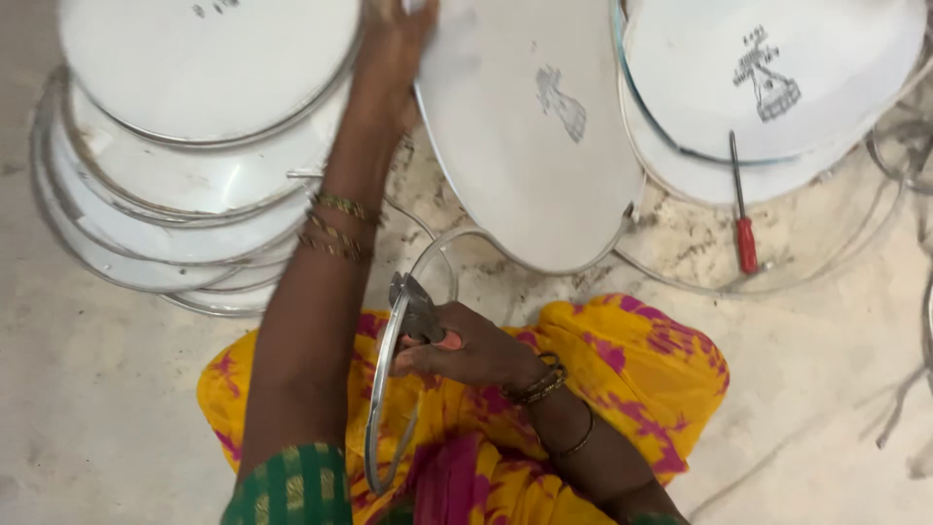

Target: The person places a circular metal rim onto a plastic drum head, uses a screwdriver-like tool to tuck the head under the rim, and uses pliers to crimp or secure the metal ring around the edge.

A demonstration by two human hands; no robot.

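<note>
Overhead, left hand (394, 49) flat on a white disc (525, 126) (fingers spread) — right hand (466, 350) fingers clenched round pliers (413, 306), metal ring (384, 389) alongside.

Left hand (394, 49) on white disc (530, 126), right hand (466, 350) gripping pliers (413, 306), metal ring (384, 389)

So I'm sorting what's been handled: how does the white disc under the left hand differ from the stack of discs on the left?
The white disc under the left hand is single; the stack of discs has several, overlapping and fanned out. The disc lies tilted over the floor at centre; the stack sits at the left. The disc shows a grey printed mark mid-face; on the stack only the top disc shows a mark, at its upper edge. Both are round, white and metal-rimmed.
</note>
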